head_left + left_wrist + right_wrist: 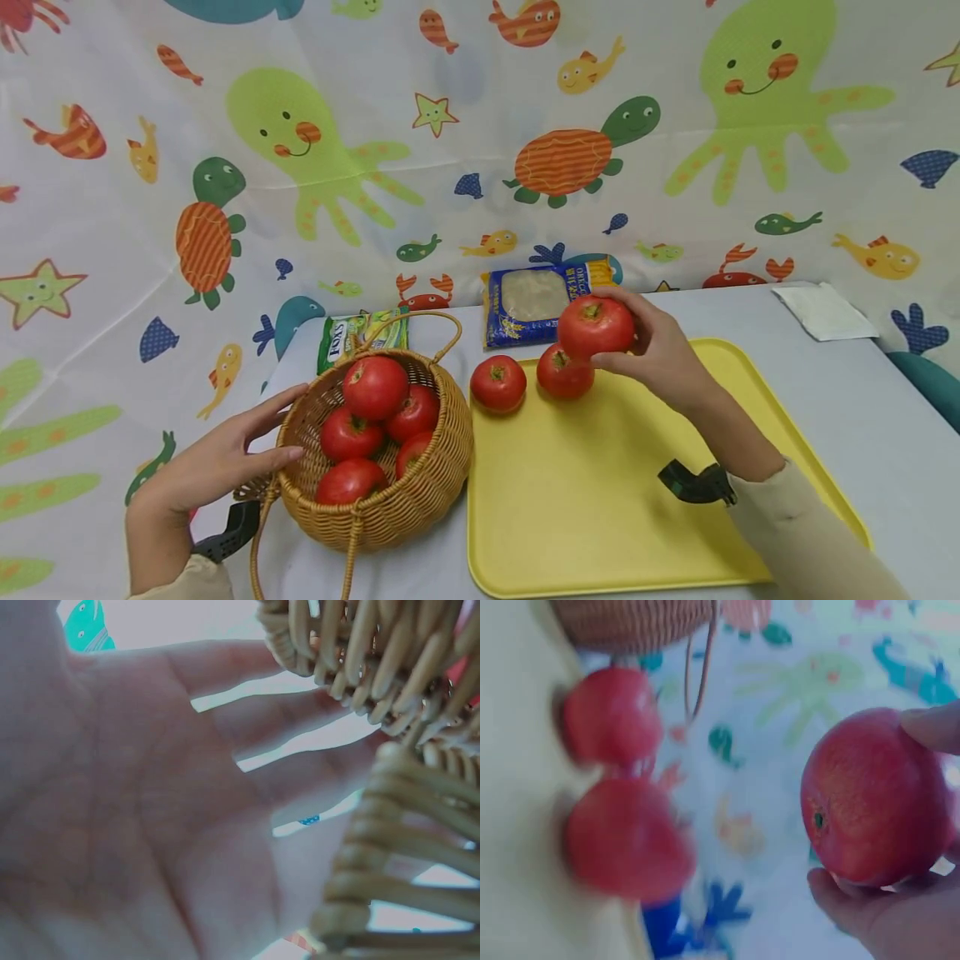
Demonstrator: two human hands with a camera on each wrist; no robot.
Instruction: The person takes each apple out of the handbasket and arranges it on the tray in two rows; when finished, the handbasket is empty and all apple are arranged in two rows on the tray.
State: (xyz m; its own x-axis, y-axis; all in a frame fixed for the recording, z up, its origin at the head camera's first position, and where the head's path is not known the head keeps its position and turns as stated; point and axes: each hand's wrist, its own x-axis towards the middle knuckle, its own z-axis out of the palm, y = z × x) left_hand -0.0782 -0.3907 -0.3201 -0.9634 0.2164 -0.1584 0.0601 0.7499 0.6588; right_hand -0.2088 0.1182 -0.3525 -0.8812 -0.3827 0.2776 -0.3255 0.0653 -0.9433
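Observation:
My right hand (663,354) holds a red apple (596,327) between thumb and fingers, raised over the far part of the yellow tray (570,517). In the right wrist view the held apple (877,799) shows its dimpled end. Two more apples lie near the tray's far left corner, one on the left (498,384) and one partly behind the held one (562,375). My left hand (210,462) rests against the left rim of a wicker basket (427,492), fingers nearly straight in the left wrist view. Several apples (375,388) sit in the basket.
Behind the basket lies a green FOX'S packet (337,337). A blue bag (525,304) stands beyond the tray against the sea-animal cloth (465,167). A white packet (825,311) is at the back right. The basket's handles (352,550) stick out front and back.

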